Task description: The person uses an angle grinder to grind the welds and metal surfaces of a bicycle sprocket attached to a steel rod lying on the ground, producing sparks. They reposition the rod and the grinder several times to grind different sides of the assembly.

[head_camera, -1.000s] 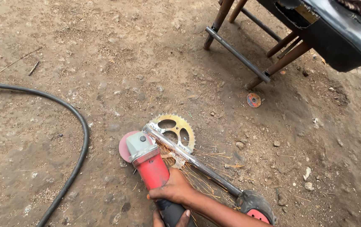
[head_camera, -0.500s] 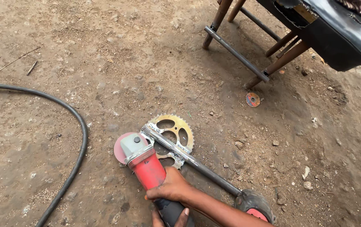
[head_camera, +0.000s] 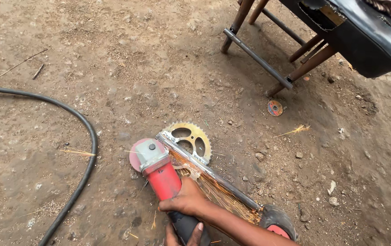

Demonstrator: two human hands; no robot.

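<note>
While both hands (head_camera: 184,214) grip the red angle grinder (head_camera: 159,171) tightly, sparks scatter over bare dirt ground (head_camera: 127,59).

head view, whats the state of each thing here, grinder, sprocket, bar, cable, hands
angle grinder: running, sparks flying, disc at the bar
metal bar: flat on the dirt, lying across the sprocket
sprocket: flat on the ground, partly under the bar
black cable: slack, curved over the dirt
right hand: gripping the grinder's red body
left hand: on the black handle end, mostly cut off
small disc: lying loose near the stool
</note>
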